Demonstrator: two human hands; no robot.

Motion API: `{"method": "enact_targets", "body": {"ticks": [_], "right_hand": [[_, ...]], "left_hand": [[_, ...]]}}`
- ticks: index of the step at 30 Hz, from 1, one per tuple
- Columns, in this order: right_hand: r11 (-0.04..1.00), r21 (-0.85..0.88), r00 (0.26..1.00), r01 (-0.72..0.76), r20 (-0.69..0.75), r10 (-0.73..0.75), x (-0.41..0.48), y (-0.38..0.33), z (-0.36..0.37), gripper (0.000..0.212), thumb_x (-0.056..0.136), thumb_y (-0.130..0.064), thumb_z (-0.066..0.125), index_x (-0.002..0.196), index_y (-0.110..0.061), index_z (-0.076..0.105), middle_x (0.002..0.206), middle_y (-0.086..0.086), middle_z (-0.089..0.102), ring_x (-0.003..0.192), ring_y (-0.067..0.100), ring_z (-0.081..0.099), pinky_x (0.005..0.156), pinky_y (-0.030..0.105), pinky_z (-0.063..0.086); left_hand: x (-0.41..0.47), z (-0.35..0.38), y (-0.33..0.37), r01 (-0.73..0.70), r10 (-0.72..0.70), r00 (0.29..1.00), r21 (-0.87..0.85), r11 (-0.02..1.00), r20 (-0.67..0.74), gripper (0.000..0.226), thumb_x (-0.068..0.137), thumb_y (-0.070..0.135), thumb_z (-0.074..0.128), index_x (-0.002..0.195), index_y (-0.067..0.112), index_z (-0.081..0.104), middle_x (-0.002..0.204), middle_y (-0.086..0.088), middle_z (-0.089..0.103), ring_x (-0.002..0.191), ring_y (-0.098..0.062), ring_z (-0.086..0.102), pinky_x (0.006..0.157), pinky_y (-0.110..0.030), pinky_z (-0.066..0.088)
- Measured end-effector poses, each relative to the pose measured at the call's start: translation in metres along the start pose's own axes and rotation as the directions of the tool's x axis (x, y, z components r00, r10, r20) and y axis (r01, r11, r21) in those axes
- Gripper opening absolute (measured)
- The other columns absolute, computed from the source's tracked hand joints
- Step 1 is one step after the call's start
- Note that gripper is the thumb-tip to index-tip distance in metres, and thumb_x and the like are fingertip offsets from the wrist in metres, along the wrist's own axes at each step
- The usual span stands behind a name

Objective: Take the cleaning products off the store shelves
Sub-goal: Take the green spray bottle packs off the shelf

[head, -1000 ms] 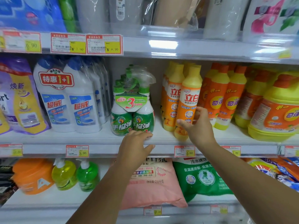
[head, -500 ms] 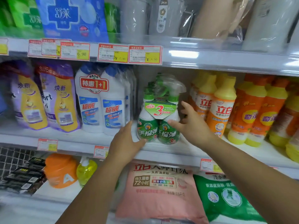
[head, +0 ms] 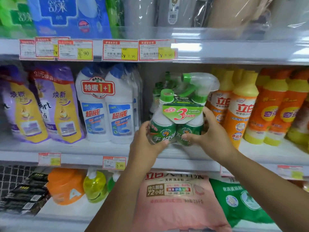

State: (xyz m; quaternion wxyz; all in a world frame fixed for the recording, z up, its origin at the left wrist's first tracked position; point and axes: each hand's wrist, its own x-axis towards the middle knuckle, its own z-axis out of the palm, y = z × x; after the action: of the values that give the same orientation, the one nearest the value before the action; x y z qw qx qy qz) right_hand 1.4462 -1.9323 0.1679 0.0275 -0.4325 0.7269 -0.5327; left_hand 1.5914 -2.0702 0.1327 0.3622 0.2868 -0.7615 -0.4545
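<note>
a: what have i got in front of me?

b: both hands are on the green twin-pack of spray cleaner (head: 178, 118) on the middle shelf (head: 100, 149). my left hand (head: 147, 144) is wrapped round the lower left bottle, thumb across the front label, fingers curled behind. my right hand (head: 209, 136) clasps the right bottle from the side, thumb low on the front, fingers reaching up behind the cardboard sleeve marked with a big 3.

a: is the pack off the shelf?

b: i cannot tell; its base is hidden behind my hands (the wrap and the blur do not help). it stands upright, with the trigger sprayer (head: 200, 81) at the top right under clear plastic.

a: what is around it?

b: just to its left, 2 white toilet-cleaner bottles (head: 107, 113) with blue caps, banded together with a red 1+1 tag. further left, purple and yellow refill pouches (head: 40, 111). to its right, yellow-capped dish soap bottles (head: 240, 113), then orange ones (head: 274, 113), close beside my right hand. more green bottles (head: 157, 92) sit behind the pack.

a: and below?

b: a pink detergent bag (head: 177, 198) under my forearms, a green bag (head: 239, 203) to its right, an orange jug (head: 65, 186) and a yellow-green pump bottle (head: 95, 186) to its left. price tags (head: 120, 50) line the upper shelf edge.
</note>
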Motion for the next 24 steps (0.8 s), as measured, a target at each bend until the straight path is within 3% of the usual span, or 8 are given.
{"method": "enact_targets", "body": {"ticks": [2,4,8,11,14,18,21,24], "right_hand": [[0.999,0.013,0.999,0.045,-0.031,-0.044,-0.016,-0.016,-0.012,0.084,0.068,-0.014,0.090,0.136,-0.035,0.045,0.119,-0.023,0.065,0.113,-0.003,0.059,0.094,0.023,0.050],[0.997,0.037,0.997,0.070,-0.022,-0.070,-0.039,-0.037,-0.023,0.082,0.068,-0.013,0.089,0.135,-0.033,0.047,0.122,-0.019,0.065,0.116,0.002,0.059,0.097,0.026,0.050],[0.998,0.017,0.994,0.055,0.095,-0.056,-0.097,-0.082,-0.042,0.081,0.069,-0.011,0.088,0.135,-0.035,0.047,0.125,-0.019,0.064,0.116,0.000,0.060,0.100,0.028,0.051],[0.996,-0.090,0.994,-0.011,0.107,0.021,-0.139,-0.106,-0.055,0.082,0.070,-0.015,0.088,0.126,-0.050,0.040,0.121,-0.025,0.053,0.112,-0.009,0.053,0.097,0.016,0.045],[0.972,-0.164,0.978,-0.166,0.095,0.184,-0.171,-0.118,-0.069,0.091,0.072,-0.032,0.087,0.136,-0.053,0.027,0.125,-0.001,0.045,0.106,0.014,0.054,0.093,0.034,0.050],[0.961,0.102,0.964,-0.258,0.098,0.249,-0.202,-0.121,-0.090,0.108,0.065,-0.050,0.080,0.152,-0.046,0.017,0.117,0.004,0.060,0.101,0.018,0.066,0.083,0.032,0.052],[0.859,0.370,0.935,-0.355,0.151,0.321,-0.218,-0.114,-0.101,0.098,0.066,-0.055,0.076,0.149,-0.048,0.026,0.119,0.009,0.069,0.101,0.018,0.071,0.089,0.035,0.053],[0.740,0.481,0.883,-0.470,0.269,0.386,-0.219,-0.104,-0.113,0.088,0.069,-0.072,0.071,0.144,-0.037,0.041,0.128,0.018,0.064,0.110,0.030,0.069,0.095,0.041,0.054]], "left_hand": [[-0.010,-0.011,0.013,-0.010,0.015,0.999,-0.153,0.988,0.035,0.082,0.069,0.025,0.089,0.133,0.043,0.040,0.135,0.008,0.046,0.108,-0.001,0.056,0.101,-0.031,0.047],[-0.026,-0.030,0.029,0.027,-0.002,0.991,-0.186,0.982,0.131,0.093,0.066,0.024,0.091,0.141,0.039,0.038,0.133,0.010,0.045,0.105,0.000,0.059,0.095,-0.027,0.050],[-0.076,-0.058,0.055,0.259,-0.111,0.882,-0.276,0.925,0.458,0.069,0.065,0.008,0.089,0.122,0.030,0.056,0.102,0.007,0.072,0.094,-0.016,0.072,0.083,-0.036,0.059],[-0.121,-0.061,0.062,0.345,-0.149,0.857,-0.335,0.877,0.493,0.078,0.048,0.007,0.093,0.118,0.018,0.058,0.104,-0.003,0.074,0.094,-0.024,0.073,0.081,-0.038,0.059],[-0.162,-0.060,0.061,0.334,-0.166,0.870,-0.306,0.891,0.465,0.075,0.050,0.012,0.094,0.116,0.017,0.060,0.104,-0.005,0.075,0.094,-0.022,0.073,0.081,-0.035,0.059],[-0.205,-0.059,0.067,0.284,-0.187,0.906,-0.216,0.934,0.379,0.075,0.061,0.003,0.089,0.123,0.026,0.055,0.104,0.006,0.074,0.094,-0.016,0.072,0.083,-0.037,0.060],[-0.230,-0.059,0.073,0.175,-0.146,0.930,-0.059,0.983,0.337,0.080,0.060,0.012,0.092,0.121,0.034,0.046,0.109,0.012,0.069,0.096,-0.007,0.069,0.086,-0.026,0.057],[-0.246,-0.060,0.080,0.135,-0.124,0.915,0.000,0.991,0.385,0.081,0.061,0.014,0.093,0.122,0.030,0.042,0.114,0.006,0.064,0.097,-0.004,0.067,0.081,-0.016,0.054]]}}
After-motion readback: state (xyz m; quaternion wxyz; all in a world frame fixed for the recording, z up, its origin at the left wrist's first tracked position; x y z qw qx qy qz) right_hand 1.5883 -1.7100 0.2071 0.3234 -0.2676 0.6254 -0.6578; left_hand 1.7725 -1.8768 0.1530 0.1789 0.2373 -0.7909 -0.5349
